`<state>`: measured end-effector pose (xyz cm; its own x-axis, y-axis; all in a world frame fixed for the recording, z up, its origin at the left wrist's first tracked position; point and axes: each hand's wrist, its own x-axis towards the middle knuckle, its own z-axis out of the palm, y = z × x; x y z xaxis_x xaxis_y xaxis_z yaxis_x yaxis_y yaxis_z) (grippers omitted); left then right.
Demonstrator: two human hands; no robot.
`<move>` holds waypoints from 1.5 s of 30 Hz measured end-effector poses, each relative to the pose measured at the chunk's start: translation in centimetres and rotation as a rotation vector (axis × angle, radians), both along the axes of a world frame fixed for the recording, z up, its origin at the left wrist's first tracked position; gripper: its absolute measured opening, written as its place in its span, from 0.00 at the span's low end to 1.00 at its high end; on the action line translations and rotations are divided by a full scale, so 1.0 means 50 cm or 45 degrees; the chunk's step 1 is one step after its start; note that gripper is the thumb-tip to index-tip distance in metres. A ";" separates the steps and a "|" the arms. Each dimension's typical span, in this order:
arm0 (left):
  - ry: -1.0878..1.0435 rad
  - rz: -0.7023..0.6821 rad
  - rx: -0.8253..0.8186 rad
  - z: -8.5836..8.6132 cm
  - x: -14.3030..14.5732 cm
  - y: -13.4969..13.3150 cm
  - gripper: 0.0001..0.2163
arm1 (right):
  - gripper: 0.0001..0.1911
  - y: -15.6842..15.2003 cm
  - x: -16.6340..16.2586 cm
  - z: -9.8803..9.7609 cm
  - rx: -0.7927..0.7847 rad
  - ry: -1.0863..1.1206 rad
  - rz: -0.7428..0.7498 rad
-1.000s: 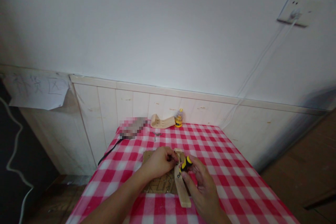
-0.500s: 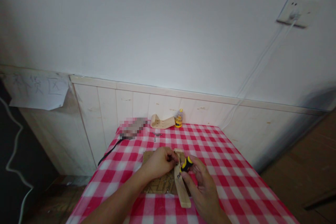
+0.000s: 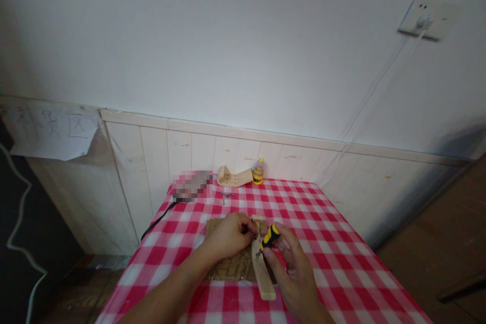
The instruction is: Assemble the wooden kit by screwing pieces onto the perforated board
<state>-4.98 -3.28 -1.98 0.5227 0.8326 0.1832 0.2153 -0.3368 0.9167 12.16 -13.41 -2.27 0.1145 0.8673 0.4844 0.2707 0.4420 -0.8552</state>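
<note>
My right hand point(image 3: 294, 268) grips a short yellow-and-black screwdriver point(image 3: 270, 236), its tip pointing down at a screw point(image 3: 258, 253) on a pale wooden piece point(image 3: 265, 281). That piece lies lengthwise over a brown cardboard sheet point(image 3: 230, 268), its near end reaching past the sheet's edge. My left hand point(image 3: 232, 233) rests over the sheet with its fingers curled and pinched at the left side of the wood. What those fingertips hold, if anything, is hidden.
At the back of the checked tablecloth point(image 3: 334, 238) stand a curved wooden part point(image 3: 233, 177) and a yellow-labelled bottle point(image 3: 258, 172). Several loose screws point(image 3: 228, 194) lie in front of them. A blurred-out object point(image 3: 193, 186) with a black strap is at the back left.
The screwdriver handle has tilted slightly in my right hand. My left hand and the wooden piece stay almost where they were.
</note>
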 end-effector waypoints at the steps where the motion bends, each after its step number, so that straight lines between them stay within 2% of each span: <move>1: -0.004 -0.002 0.003 -0.003 0.001 0.001 0.07 | 0.22 -0.001 -0.001 0.002 -0.004 0.009 0.017; 7: -0.028 -0.013 0.012 -0.012 0.003 0.002 0.07 | 0.21 -0.006 -0.009 0.018 -0.016 0.121 0.102; 26: 0.013 -0.023 0.038 0.002 0.001 -0.002 0.11 | 0.23 0.001 -0.018 0.027 0.044 0.198 0.052; 35: 0.040 -0.050 0.078 0.020 -0.004 -0.009 0.12 | 0.25 0.004 -0.019 0.037 -0.052 0.332 0.078; 39: 0.065 -0.059 0.072 0.024 -0.002 -0.011 0.12 | 0.31 0.013 -0.007 0.055 -0.073 0.433 0.004; 45: 0.084 -0.037 0.059 0.028 -0.004 -0.013 0.11 | 0.39 -0.002 0.027 0.105 -0.162 0.557 -0.058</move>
